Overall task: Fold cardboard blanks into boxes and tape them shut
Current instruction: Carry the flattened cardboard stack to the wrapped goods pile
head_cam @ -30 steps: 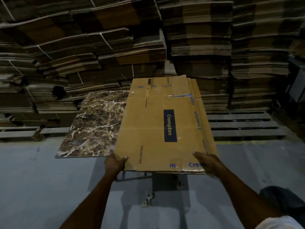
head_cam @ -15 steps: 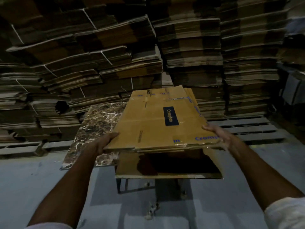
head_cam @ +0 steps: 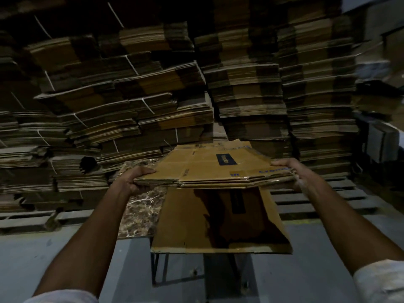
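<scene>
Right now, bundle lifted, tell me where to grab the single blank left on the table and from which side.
Take the single blank by its near edge, coming from your own side. It lies flat, and that edge seems to jut past the marble tabletop, so fingers can slide under and a thumb press on top. Set the bundle down first.

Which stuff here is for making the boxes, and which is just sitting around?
For the job: bundle of flat boxes, gripped by left hand and right hand; one flat box on the table.
Just lying about: cardboard piles behind; wooden pallets.
</scene>
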Motion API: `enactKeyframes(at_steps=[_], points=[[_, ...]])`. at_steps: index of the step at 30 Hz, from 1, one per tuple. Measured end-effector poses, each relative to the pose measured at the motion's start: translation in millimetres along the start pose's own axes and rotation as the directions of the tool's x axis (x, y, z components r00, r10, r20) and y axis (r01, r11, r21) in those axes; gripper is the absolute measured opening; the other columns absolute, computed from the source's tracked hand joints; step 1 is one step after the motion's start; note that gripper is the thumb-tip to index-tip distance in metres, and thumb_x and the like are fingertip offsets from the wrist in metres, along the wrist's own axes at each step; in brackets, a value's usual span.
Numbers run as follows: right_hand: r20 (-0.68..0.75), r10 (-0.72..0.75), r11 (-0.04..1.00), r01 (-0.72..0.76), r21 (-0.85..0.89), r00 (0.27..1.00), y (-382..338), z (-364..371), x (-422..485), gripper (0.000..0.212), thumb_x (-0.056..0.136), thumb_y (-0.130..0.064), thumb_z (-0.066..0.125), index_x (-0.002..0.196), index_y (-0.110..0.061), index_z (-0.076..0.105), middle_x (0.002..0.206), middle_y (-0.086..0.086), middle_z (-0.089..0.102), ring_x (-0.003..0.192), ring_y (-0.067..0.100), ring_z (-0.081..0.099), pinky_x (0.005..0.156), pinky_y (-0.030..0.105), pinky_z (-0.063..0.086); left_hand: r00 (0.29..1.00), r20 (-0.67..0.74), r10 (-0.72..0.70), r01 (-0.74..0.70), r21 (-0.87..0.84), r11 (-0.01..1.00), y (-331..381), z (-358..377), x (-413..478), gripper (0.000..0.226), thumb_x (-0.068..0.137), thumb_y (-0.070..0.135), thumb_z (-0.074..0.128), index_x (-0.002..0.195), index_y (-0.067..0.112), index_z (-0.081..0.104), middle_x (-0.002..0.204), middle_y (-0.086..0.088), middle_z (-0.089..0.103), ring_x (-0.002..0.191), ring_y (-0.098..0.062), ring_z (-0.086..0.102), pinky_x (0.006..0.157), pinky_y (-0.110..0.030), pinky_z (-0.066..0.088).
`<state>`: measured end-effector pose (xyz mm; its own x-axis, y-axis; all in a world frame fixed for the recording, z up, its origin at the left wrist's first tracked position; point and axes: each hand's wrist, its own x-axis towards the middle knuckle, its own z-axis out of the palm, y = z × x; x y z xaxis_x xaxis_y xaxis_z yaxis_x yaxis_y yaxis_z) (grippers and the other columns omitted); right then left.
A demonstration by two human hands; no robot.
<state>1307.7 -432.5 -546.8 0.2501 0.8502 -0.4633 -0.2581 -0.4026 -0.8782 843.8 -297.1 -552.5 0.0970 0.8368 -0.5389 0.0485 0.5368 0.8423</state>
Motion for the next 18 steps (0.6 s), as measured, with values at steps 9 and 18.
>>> enactKeyframes(at_steps=[9, 18], points=[[0.003, -0.002, 0.999, 0.001, 0.040, 1.000, 1.0, -25.0, -45.9, 0.023, 0.088, -0.011, 0.071, 0.107, 0.001, 0.067, 0.068, 0.010, 0.075, 0.055, 0.019, 0.072, 0.046, 0.025, 0.057, 0.998, -0.046, 0.043, -0.046, -0.069, 0.997, -19.0, 17.2, -41.6, 0.006, 0.096, 0.014, 0.060, 0.093, 0.008, 0.061, 0.070, -0.009, 0.069, 0.054, -0.018, 0.067, 0.049, -0.027, 0.058], [-0.049, -0.019, 0.997, 0.022, 0.074, 0.999, 12.0, -43.0, -126.6, 0.018, 0.092, -0.011, 0.070, 0.104, 0.000, 0.064, 0.085, 0.014, 0.073, 0.060, 0.022, 0.073, 0.043, 0.028, 0.057, 0.998, -0.026, 0.055, -0.059, -0.157, 0.986, -27.2, 27.0, -117.6, 0.017, 0.104, 0.008, 0.044, 0.103, -0.005, 0.054, 0.072, -0.020, 0.068, 0.056, -0.028, 0.072, 0.046, -0.035, 0.059]])
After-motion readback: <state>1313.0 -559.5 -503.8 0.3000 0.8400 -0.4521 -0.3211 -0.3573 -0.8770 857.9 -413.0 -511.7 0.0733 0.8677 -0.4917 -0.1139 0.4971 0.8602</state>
